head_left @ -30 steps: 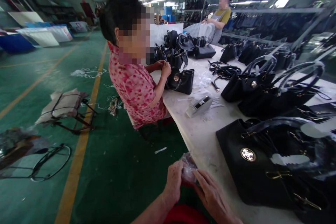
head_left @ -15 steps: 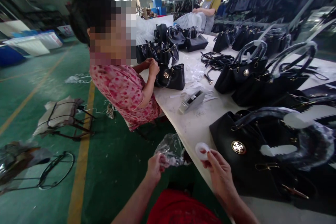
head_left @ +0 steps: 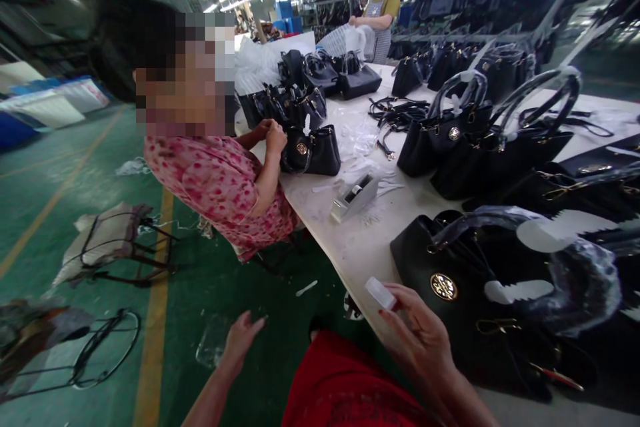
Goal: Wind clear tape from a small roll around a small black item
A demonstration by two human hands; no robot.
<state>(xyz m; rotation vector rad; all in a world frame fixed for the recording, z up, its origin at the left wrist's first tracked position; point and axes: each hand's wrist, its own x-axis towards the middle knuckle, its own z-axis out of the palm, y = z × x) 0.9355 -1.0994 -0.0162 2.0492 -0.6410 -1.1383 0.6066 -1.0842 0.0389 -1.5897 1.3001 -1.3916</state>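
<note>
Right hand [head_left: 417, 333] pinches a small white tape roll [head_left: 380, 293] between thumb and fingertips, raised just off the near edge of the white table [head_left: 360, 247], roll tilted so its flat face shows. That puts it just beside the nearest black handbag [head_left: 450, 280], whose handles carry clear plastic wrap and white paper shapes, presumably so the tape is ready at the wrapping. Left hand [head_left: 239, 340] hangs out over the green floor [head_left: 210, 293], fingers spread, holding nothing; a scrap of clear plastic wrap [head_left: 213, 347] sits below it, though blur makes it hard to tell whether it lies on the floor or is in the air. A tape dispenser [head_left: 354, 197] rests farther up the table within reach. A seated co-worker in a pink patterned shirt [head_left: 220, 193] has both hands at a small black bag [head_left: 313, 150]. Rows of finished bags stand upright along the table, handles up.
</note>
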